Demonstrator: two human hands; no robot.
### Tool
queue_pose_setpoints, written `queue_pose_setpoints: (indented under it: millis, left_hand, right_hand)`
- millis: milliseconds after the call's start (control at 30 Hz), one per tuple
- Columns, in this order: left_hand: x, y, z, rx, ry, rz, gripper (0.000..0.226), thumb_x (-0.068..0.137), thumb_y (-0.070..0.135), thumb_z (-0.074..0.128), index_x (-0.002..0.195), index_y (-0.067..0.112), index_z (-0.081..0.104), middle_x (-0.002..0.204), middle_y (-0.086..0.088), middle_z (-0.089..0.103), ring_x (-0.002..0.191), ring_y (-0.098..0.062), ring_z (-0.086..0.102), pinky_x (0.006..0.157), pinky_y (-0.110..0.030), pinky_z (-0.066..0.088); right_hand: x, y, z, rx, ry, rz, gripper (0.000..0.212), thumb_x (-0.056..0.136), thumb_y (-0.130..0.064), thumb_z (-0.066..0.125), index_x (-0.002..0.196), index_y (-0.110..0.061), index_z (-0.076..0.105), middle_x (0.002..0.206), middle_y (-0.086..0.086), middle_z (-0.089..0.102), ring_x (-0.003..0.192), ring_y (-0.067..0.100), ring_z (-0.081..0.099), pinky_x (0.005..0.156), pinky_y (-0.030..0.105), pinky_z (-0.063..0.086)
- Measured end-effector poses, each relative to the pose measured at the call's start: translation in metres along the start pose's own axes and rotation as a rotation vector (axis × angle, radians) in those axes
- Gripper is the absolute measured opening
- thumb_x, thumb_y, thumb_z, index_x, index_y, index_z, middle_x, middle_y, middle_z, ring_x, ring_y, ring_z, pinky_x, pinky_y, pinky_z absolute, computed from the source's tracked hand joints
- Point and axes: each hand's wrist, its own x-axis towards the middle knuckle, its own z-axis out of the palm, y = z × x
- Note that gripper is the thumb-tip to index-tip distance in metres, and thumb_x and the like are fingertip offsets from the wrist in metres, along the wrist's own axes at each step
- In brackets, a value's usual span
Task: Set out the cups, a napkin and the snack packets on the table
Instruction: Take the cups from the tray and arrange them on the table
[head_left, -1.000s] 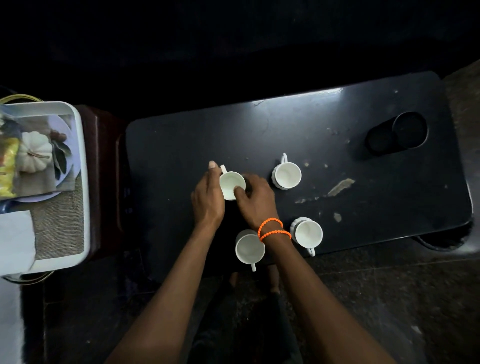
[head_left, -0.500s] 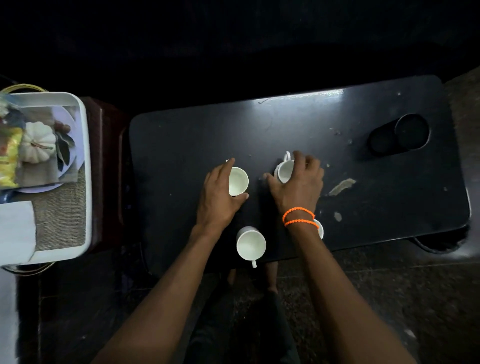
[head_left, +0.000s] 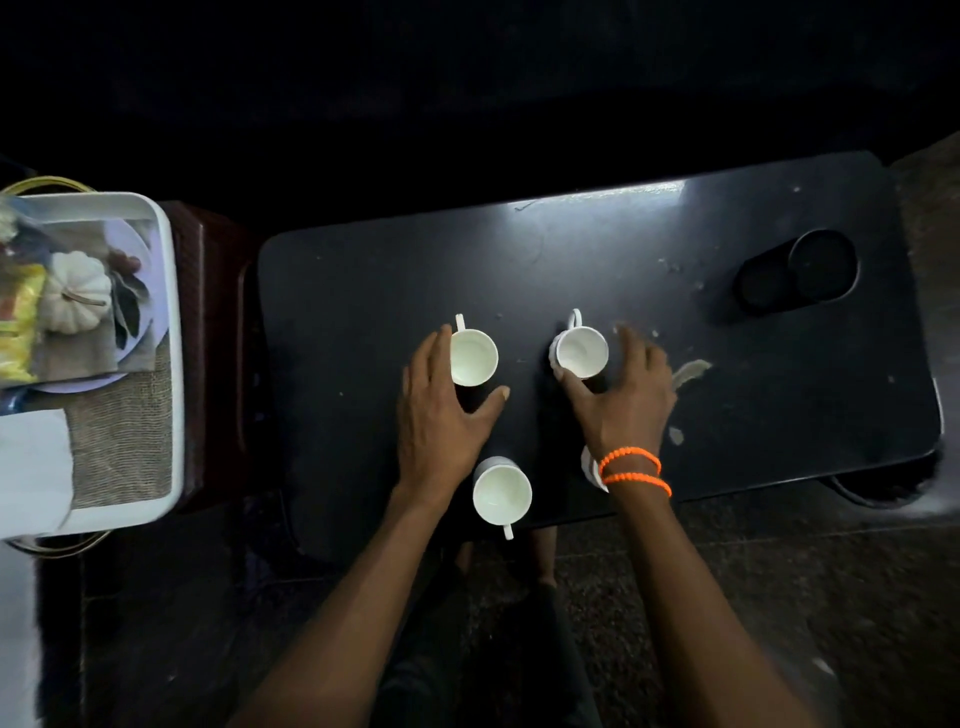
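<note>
Several white cups stand on the black table (head_left: 363, 291). My left hand (head_left: 441, 421) lies flat with straight fingers beside the far-left cup (head_left: 472, 356), the cup sitting between forefinger and thumb. My right hand (head_left: 621, 400), with orange bead bracelets, is spread around the far-right cup (head_left: 581, 351), thumb at its near side. A near-left cup (head_left: 501, 493) stands at the table's front edge. A near-right cup (head_left: 589, 465) is mostly hidden under my right wrist. A yellow snack packet (head_left: 18, 332) and a white napkin (head_left: 31, 467) lie in the tray (head_left: 171, 338) at left.
The white tray sits on a dark red stand left of the table and also holds a white pumpkin ornament (head_left: 78, 299), a plate and a woven mat (head_left: 124, 441). Two black round coasters (head_left: 797, 273) lie at the table's far right. Pale scuffs mark the tabletop.
My right hand left the far-left cup, went over the far-right cup, and has now drawn back around it. My left hand has slid back from the far-left cup, fingers straightened.
</note>
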Motion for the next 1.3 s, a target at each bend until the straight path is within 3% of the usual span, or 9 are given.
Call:
queue_pose_setpoints:
  millis: [200,367,467,567,733,933,1067,1200,1300]
  left_hand:
    - [-0.081,0.005,0.011,0.06,-0.134,-0.089,0.091,0.077,0.068,0.069,0.151,0.02,0.048,0.155,-0.004,0.045,0.14,-0.023,0.044,0.111,-0.04,0.047]
    - [-0.108,-0.001,0.021,0.151,-0.276,-0.077,0.083,0.073,0.045,0.085,0.147,0.025,0.053,0.149,-0.003,0.051,0.136,-0.026,0.051,0.103,-0.039,0.053]
    - [-0.106,-0.007,0.021,0.15,-0.289,-0.065,0.079,0.07,0.036,0.086,0.143,0.024,0.055,0.141,0.0,0.057,0.128,-0.025,0.056,0.096,-0.04,0.056]
    - [-0.104,-0.008,0.021,0.16,-0.287,-0.037,0.079,0.068,0.035,0.087,0.139,0.023,0.058,0.138,0.002,0.06,0.125,-0.023,0.058,0.091,-0.038,0.057]
    - [-0.107,-0.009,0.024,0.143,-0.255,-0.02,0.081,0.068,0.031,0.088,0.142,0.02,0.057,0.138,0.001,0.061,0.126,-0.024,0.059,0.095,-0.04,0.057]
    - [-0.092,0.001,0.018,0.076,-0.109,-0.123,0.099,0.077,0.074,0.068,0.156,0.021,0.039,0.153,-0.001,0.05,0.139,-0.021,0.047,0.11,-0.04,0.045]
    - [-0.033,0.001,0.006,0.045,0.115,-0.118,0.096,0.081,0.06,0.074,0.158,0.018,0.034,0.153,-0.009,0.044,0.139,-0.028,0.044,0.112,-0.042,0.042]
    - [0.015,0.005,0.002,0.015,-0.089,-0.087,0.104,0.079,0.045,0.085,0.163,0.03,0.025,0.159,-0.009,0.038,0.146,-0.029,0.039,0.114,-0.042,0.042]
    - [0.027,0.006,0.004,0.056,-0.144,-0.009,0.091,0.082,0.033,0.084,0.159,0.03,0.037,0.15,-0.006,0.049,0.136,-0.028,0.05,0.106,-0.044,0.05]
  right_hand:
    - [-0.067,0.037,-0.028,-0.075,-0.073,0.132,0.08,0.06,-0.053,0.091,0.13,-0.028,0.061,0.128,0.007,0.059,0.121,0.035,0.053,0.091,0.049,0.049]
    - [-0.086,0.051,-0.019,-0.031,-0.166,0.174,0.074,0.065,-0.035,0.094,0.132,-0.023,0.064,0.128,0.008,0.057,0.118,0.036,0.056,0.095,0.052,0.052]
    - [-0.087,0.058,-0.014,0.026,-0.139,0.131,0.066,0.069,-0.021,0.092,0.13,-0.017,0.067,0.125,0.013,0.058,0.112,0.037,0.057,0.095,0.038,0.049]
    - [-0.087,0.063,-0.012,0.021,-0.135,0.113,0.062,0.071,-0.021,0.09,0.129,-0.019,0.067,0.125,0.01,0.058,0.11,0.033,0.056,0.09,0.028,0.042]
    - [-0.089,0.06,-0.014,0.014,-0.137,0.094,0.063,0.072,-0.023,0.09,0.13,-0.02,0.066,0.126,0.009,0.058,0.111,0.032,0.055,0.088,0.033,0.048]
    - [-0.069,0.045,-0.018,0.0,-0.021,0.059,0.069,0.068,-0.046,0.09,0.126,-0.015,0.067,0.124,0.011,0.06,0.114,0.032,0.058,0.095,0.045,0.052]
    - [-0.029,0.021,-0.009,0.102,-0.011,-0.017,0.07,0.069,-0.037,0.09,0.127,-0.008,0.065,0.121,0.017,0.061,0.112,0.036,0.059,0.099,0.041,0.048]
    - [0.005,0.001,0.003,0.057,-0.158,-0.089,0.078,0.069,-0.036,0.089,0.135,-0.012,0.056,0.133,0.017,0.053,0.117,0.039,0.055,0.102,0.045,0.049]
    - [0.016,-0.005,0.01,0.041,-0.214,-0.139,0.07,0.072,-0.027,0.087,0.134,-0.012,0.058,0.132,0.017,0.054,0.115,0.04,0.056,0.097,0.046,0.052]
